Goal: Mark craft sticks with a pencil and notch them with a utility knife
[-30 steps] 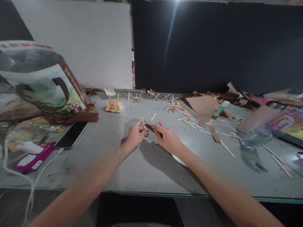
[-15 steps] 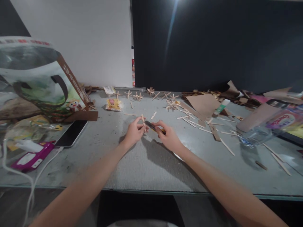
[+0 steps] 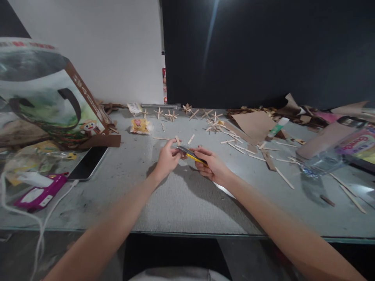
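Between the fingers of my left hand point(image 3: 167, 159) a short flat wooden stick point(image 3: 177, 139) stands nearly upright. My right hand point(image 3: 213, 166) is closed round a yellow and black utility knife point(image 3: 197, 157). The knife's blade end points left and meets the stick at my left fingertips; whether it cuts in cannot be made out. Just beyond my hands lie a loose stick point(image 3: 191, 139) and a thin stick point(image 3: 161, 138). Further back stand several star-shaped pieces of crossed sticks point(image 3: 170, 115).
A pile of sticks point(image 3: 215, 127), brown cardboard point(image 3: 252, 124) and a glue stick point(image 3: 278, 128) lie at right, near a clear plastic bottle point(image 3: 328, 156). At left are a phone point(image 3: 88, 164), a purple device point(image 3: 42, 191) with a white cable, a large printed bag point(image 3: 43, 97) and a small yellow packet point(image 3: 140, 126).
My right hand has turned and the knife has shifted slightly left across the stick, showing more of its yellow side. My left hand still grips the stick. The view has shifted slightly.
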Motion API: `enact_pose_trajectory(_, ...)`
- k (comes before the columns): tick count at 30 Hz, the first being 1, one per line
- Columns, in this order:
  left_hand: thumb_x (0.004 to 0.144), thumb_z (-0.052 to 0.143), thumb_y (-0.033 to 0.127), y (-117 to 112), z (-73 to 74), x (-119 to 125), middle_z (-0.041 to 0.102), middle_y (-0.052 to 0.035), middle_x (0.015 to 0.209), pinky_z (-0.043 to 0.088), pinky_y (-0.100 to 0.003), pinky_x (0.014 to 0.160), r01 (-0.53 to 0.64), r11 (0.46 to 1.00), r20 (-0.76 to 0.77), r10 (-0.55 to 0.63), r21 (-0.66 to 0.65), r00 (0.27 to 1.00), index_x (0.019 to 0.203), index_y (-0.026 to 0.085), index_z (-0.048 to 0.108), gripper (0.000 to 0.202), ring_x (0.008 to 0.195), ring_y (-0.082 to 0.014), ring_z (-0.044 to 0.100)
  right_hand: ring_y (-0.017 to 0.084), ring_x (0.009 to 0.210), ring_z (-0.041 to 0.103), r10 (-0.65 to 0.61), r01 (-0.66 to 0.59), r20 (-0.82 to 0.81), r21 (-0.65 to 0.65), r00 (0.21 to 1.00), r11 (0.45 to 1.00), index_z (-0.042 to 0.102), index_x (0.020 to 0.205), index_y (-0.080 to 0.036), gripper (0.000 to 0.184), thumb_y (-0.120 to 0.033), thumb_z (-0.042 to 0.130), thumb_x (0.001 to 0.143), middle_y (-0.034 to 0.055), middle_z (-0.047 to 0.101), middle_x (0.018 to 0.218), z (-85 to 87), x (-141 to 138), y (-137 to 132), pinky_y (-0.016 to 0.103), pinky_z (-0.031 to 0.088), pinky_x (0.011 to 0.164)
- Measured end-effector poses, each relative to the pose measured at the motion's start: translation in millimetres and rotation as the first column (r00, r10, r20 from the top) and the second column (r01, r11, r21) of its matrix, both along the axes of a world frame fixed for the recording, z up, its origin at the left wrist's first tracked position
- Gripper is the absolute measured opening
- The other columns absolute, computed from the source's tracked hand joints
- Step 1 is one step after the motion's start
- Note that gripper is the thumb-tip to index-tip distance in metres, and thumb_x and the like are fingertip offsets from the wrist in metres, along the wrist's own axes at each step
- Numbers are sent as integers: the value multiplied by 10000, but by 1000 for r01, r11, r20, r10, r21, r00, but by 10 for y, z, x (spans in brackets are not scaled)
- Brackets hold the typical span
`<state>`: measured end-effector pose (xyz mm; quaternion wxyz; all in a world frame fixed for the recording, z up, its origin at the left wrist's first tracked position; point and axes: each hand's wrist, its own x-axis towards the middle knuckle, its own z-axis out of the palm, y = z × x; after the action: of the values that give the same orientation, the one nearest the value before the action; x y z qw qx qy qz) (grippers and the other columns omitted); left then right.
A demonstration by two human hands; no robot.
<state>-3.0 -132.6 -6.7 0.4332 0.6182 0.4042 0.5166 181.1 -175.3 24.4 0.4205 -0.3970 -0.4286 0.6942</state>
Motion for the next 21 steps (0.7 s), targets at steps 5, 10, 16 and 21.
enact_pose_trajectory(5, 877, 648, 159, -59, 12, 77, 774, -50, 886, 607, -286, 719, 5, 999, 28, -4, -35, 1000, 1408, 170, 415, 580, 678, -154, 746, 42, 344, 239, -109, 107, 6, 134, 994, 985, 596, 1094, -220, 398, -500, 712, 836, -112, 445, 519, -2, 48, 56, 186, 140, 373)
enact_pose_trajectory(10, 843, 624, 65, -79, -55, 97, 701, -38, 973, 572, -268, 688, 15, 998, -117, -23, -66, 993, 1509, 220, 380, 726, 674, -127, 714, 61, 353, 312, -269, 182, 199, 369, 942, 911, 591, 1185, -225, 481, -571, 660, 858, -95, 497, 580, 19, 146, 106, 199, 186, 360)
enact_pose_trajectory(16, 795, 662, 33, -50, -177, 144, 645, -10, 839, 539, -331, 803, 16, 997, -476, 21, 74, 879, 1353, 209, 590, 590, 801, -184, 653, 92, 415, 365, -345, 37, 454, 561, 822, 827, 574, 1342, -206, 467, -441, 574, 939, -93, 462, 587, 66, 204, 73, 220, 298, 436)
enact_pose_trajectory(21, 820, 679, 67, -67, -156, 119, 644, -32, 890, 515, -369, 912, -28, 988, -565, 111, 153, 818, 1407, 182, 566, 609, 922, -220, 640, 122, 474, 402, -412, -20, 564, 606, 715, 795, 576, 1357, -172, 480, -401, 543, 937, -59, 510, 616, 31, 221, 107, 255, 337, 516)
